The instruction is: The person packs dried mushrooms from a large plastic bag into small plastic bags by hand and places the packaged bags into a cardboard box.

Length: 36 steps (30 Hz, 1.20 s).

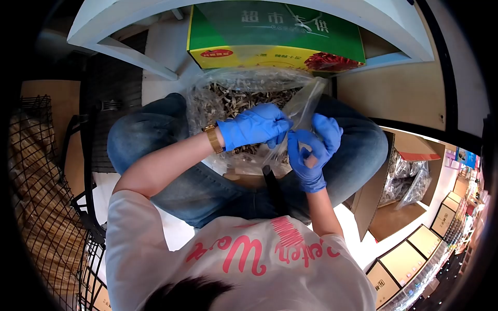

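A large open clear plastic bag (207,85) sits between my knees, filled with dry grey-brown shreds (264,98). Over it, my left hand (251,127), in a blue glove, has its fingers closed at the edge of a small clear plastic bag (302,103). My right hand (317,150), gloved in blue too, pinches thumb and forefinger together at the same small bag, its other fingers curled. Both hands are close together, fingertips nearly touching. The small bag stands up above them; its lower part is partly hidden by my fingers.
A green and yellow carton (280,36) stands beyond the bag under a white frame (135,57). To the right is an open cardboard box (381,207) with clear plastic packets (407,179). A black wire basket (41,192) is at the left.
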Each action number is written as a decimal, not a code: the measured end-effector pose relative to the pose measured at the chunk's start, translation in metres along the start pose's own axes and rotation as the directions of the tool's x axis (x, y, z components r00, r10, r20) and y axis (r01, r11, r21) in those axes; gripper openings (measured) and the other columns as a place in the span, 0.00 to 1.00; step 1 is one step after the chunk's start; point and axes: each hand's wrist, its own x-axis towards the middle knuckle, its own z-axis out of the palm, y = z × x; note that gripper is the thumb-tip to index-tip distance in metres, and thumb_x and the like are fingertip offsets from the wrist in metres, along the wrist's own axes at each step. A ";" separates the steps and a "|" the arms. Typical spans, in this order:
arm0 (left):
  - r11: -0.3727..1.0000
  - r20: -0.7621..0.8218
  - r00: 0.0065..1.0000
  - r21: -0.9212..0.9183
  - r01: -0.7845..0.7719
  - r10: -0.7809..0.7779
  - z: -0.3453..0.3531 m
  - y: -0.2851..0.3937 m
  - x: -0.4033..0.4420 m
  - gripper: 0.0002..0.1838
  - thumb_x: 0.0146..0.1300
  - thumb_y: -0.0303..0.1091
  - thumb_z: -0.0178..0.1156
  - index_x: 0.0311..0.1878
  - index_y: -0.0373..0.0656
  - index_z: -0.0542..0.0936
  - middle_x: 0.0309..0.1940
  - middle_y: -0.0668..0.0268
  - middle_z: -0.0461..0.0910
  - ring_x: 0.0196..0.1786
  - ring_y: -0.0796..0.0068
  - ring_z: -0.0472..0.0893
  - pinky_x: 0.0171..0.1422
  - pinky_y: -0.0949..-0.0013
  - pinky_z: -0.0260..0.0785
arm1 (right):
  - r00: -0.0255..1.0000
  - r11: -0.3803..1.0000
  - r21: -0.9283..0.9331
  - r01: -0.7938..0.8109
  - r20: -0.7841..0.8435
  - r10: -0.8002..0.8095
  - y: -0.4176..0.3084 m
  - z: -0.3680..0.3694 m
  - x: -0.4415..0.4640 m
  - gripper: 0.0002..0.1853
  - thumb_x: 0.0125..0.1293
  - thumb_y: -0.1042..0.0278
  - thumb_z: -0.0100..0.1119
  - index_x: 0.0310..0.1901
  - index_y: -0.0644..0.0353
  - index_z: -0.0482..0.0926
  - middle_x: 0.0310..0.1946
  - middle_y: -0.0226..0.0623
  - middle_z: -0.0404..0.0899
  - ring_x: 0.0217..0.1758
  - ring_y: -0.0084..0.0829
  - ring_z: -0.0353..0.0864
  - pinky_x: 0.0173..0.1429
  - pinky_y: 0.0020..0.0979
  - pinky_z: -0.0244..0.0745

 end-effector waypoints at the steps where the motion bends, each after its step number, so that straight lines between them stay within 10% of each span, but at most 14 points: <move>1: 1.000 0.000 1.000 -0.003 -0.001 0.001 0.001 0.000 0.000 0.18 0.70 0.38 0.49 0.28 0.36 0.77 0.18 0.65 0.79 0.21 0.78 0.79 0.32 0.71 0.72 | 0.994 0.998 0.042 0.046 0.096 -0.050 0.000 -0.004 0.005 0.15 0.46 0.79 0.65 0.36 0.54 0.76 0.49 0.36 0.76 0.55 0.45 0.72 0.61 0.48 0.61; 7: 0.979 -0.067 0.996 0.187 0.078 -0.067 0.008 -0.002 -0.003 0.20 0.68 0.43 0.49 0.25 0.39 0.79 0.18 0.61 0.79 0.21 0.70 0.80 0.31 0.67 0.73 | 0.730 0.920 0.018 -0.391 0.615 0.299 0.011 -0.016 0.013 0.08 0.57 0.77 0.58 0.39 0.60 0.77 0.39 0.39 0.81 0.44 0.36 0.81 0.50 0.32 0.74; 10: 0.689 -0.133 0.977 0.724 -0.021 0.169 0.015 -0.009 -0.004 0.17 0.62 0.48 0.49 0.26 0.51 0.81 0.21 0.52 0.78 0.22 0.52 0.78 0.31 0.55 0.71 | 0.337 0.303 0.215 -0.928 0.833 0.439 0.020 -0.015 0.005 0.13 0.65 0.74 0.53 0.50 0.70 0.76 0.42 0.40 0.81 0.44 0.31 0.81 0.48 0.29 0.77; 11: 0.691 -0.137 0.976 0.722 -0.017 0.168 0.016 -0.012 -0.005 0.17 0.62 0.48 0.49 0.26 0.51 0.81 0.21 0.52 0.78 0.22 0.52 0.78 0.31 0.55 0.71 | 0.335 0.304 0.214 -0.928 0.836 0.435 0.022 -0.011 -0.002 0.13 0.65 0.74 0.53 0.50 0.70 0.76 0.42 0.40 0.81 0.44 0.31 0.81 0.48 0.29 0.77; 13: 0.569 -0.106 0.966 0.821 -0.047 0.234 0.015 -0.012 -0.008 0.18 0.64 0.47 0.49 0.26 0.51 0.81 0.19 0.55 0.77 0.21 0.53 0.77 0.26 0.54 0.68 | 0.215 -0.426 0.417 -0.803 0.869 0.445 0.022 -0.003 -0.015 0.19 0.65 0.74 0.53 0.56 0.72 0.71 0.51 0.48 0.77 0.53 0.38 0.79 0.56 0.33 0.75; 16: 0.473 -0.032 0.933 0.868 -0.152 0.359 0.017 -0.017 -0.010 0.14 0.61 0.45 0.52 0.26 0.51 0.80 0.16 0.59 0.75 0.18 0.56 0.76 0.22 0.54 0.65 | 0.292 -0.782 0.389 -0.486 0.916 0.275 0.015 0.002 -0.022 0.24 0.66 0.71 0.52 0.62 0.71 0.65 0.59 0.49 0.71 0.62 0.42 0.72 0.66 0.37 0.67; 19: 0.240 0.180 0.937 0.936 -0.257 0.298 0.024 -0.022 -0.010 0.09 0.57 0.41 0.54 0.27 0.50 0.80 0.15 0.60 0.75 0.16 0.61 0.75 0.19 0.57 0.63 | 0.322 -0.908 0.283 -0.308 0.930 0.180 -0.005 0.009 -0.031 0.26 0.67 0.67 0.49 0.64 0.68 0.62 0.62 0.49 0.67 0.67 0.43 0.65 0.71 0.41 0.58; 25: 0.281 0.102 0.895 0.929 -0.242 0.435 0.044 -0.020 -0.013 0.10 0.54 0.37 0.54 0.26 0.44 0.81 0.18 0.57 0.78 0.22 0.57 0.78 0.25 0.57 0.68 | 0.456 -0.938 0.310 -0.153 0.865 0.211 -0.023 0.039 -0.048 0.35 0.63 0.66 0.47 0.71 0.65 0.51 0.70 0.45 0.57 0.70 0.43 0.61 0.75 0.42 0.51; 29: 0.284 -0.015 0.880 0.949 -0.137 0.474 0.064 -0.033 -0.008 0.11 0.55 0.37 0.54 0.27 0.43 0.82 0.19 0.58 0.79 0.24 0.57 0.79 0.30 0.56 0.70 | 0.526 -0.564 0.668 -0.485 0.738 0.422 -0.027 0.057 -0.053 0.33 0.67 0.52 0.42 0.71 0.58 0.53 0.68 0.46 0.60 0.69 0.46 0.62 0.73 0.47 0.53; 32: 0.096 -0.512 0.695 0.833 0.544 0.504 0.098 -0.100 0.014 0.11 0.56 0.36 0.53 0.27 0.43 0.82 0.20 0.59 0.79 0.23 0.58 0.79 0.29 0.56 0.70 | 0.359 -0.816 0.441 -0.374 0.880 0.311 -0.020 0.073 -0.039 0.37 0.66 0.49 0.48 0.73 0.50 0.50 0.73 0.45 0.49 0.72 0.50 0.54 0.72 0.53 0.49; 33: 0.233 -0.099 0.809 0.971 -0.048 0.580 0.077 -0.062 -0.011 0.10 0.53 0.36 0.55 0.26 0.41 0.81 0.20 0.58 0.78 0.22 0.59 0.79 0.25 0.58 0.68 | 0.303 -0.827 0.399 -0.396 0.907 0.293 -0.010 0.082 -0.045 0.37 0.66 0.43 0.46 0.73 0.49 0.50 0.73 0.45 0.49 0.71 0.51 0.55 0.70 0.56 0.52; 34: 0.278 0.290 0.655 0.733 -0.620 0.698 0.063 -0.029 -0.030 0.09 0.50 0.35 0.56 0.24 0.39 0.80 0.19 0.57 0.78 0.21 0.60 0.79 0.21 0.60 0.66 | 0.246 -0.838 0.354 -0.416 0.931 0.271 -0.002 0.091 -0.046 0.38 0.66 0.38 0.44 0.73 0.48 0.51 0.72 0.44 0.50 0.70 0.51 0.56 0.67 0.59 0.56; 36: 0.233 0.393 0.710 0.757 -0.611 0.584 0.085 -0.013 -0.047 0.08 0.47 0.35 0.58 0.19 0.42 0.79 0.16 0.60 0.76 0.18 0.63 0.76 0.19 0.62 0.64 | 0.181 -0.822 0.379 -0.425 0.925 0.333 0.000 0.101 -0.031 0.38 0.66 0.36 0.42 0.70 0.51 0.55 0.68 0.45 0.57 0.68 0.51 0.60 0.67 0.58 0.56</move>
